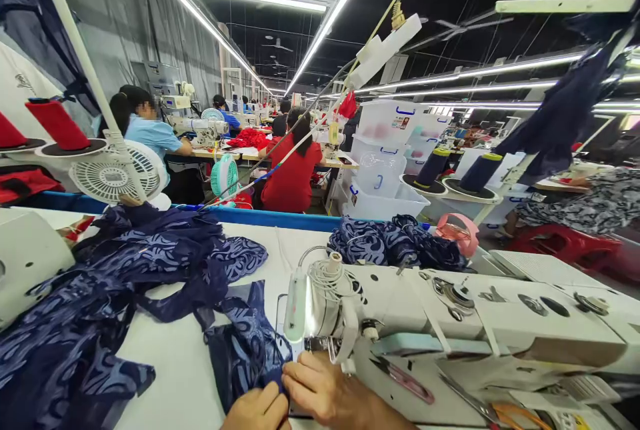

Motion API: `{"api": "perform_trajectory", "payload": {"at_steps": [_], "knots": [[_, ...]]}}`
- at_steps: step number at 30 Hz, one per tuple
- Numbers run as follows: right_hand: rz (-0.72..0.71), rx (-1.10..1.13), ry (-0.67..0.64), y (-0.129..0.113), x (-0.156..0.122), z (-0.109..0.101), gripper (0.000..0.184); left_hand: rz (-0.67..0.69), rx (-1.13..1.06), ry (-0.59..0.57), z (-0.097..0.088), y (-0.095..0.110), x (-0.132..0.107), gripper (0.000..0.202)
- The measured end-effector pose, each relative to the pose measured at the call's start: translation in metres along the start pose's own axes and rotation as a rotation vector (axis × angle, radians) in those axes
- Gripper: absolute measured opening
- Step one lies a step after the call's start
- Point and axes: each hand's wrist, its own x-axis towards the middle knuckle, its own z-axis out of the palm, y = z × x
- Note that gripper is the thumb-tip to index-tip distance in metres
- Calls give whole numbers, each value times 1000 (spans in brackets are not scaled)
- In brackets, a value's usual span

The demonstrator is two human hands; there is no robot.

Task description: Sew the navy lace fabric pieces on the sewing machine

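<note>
At the bottom centre, my left hand and my right hand are close together on a piece of navy patterned fabric. Both have their fingers curled and closed on its edge, just in front of the needle area of a white sewing machine. My right hand partly covers the presser foot region. A lit work lamp on the machine head shines just above the fabric. The exact spot where the fingertips pinch the cloth is hidden.
A large heap of navy patterned fabric covers the table's left side; another bundle lies behind the machine. Pink-handled snips and orange-handled scissors lie at the right. Clear plastic bins and co-workers are beyond.
</note>
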Motion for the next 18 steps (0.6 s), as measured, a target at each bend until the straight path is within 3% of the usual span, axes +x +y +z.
{"api": "perform_trajectory", "payload": {"at_steps": [3, 5, 7, 9, 13, 18], "knots": [[106, 51, -51, -3, -11, 4, 14, 89, -172, -48, 3, -24, -11, 32], [175, 74, -66, -5, -21, 5, 16, 71, -255, -142, 11, -39, -32, 16], [212, 77, -54, -6, -32, 3, 19, 5, -254, -302, 20, -48, -53, 37], [250, 60, -21, -6, -44, -2, 18, -55, -217, -339, 28, -52, -63, 48], [388, -20, 95, -3, -71, -9, 13, -4, -241, -275, 36, -46, -34, 23], [440, -39, 93, -1, -91, -5, 40, -56, -334, -277, 37, -38, 14, 18]]}}
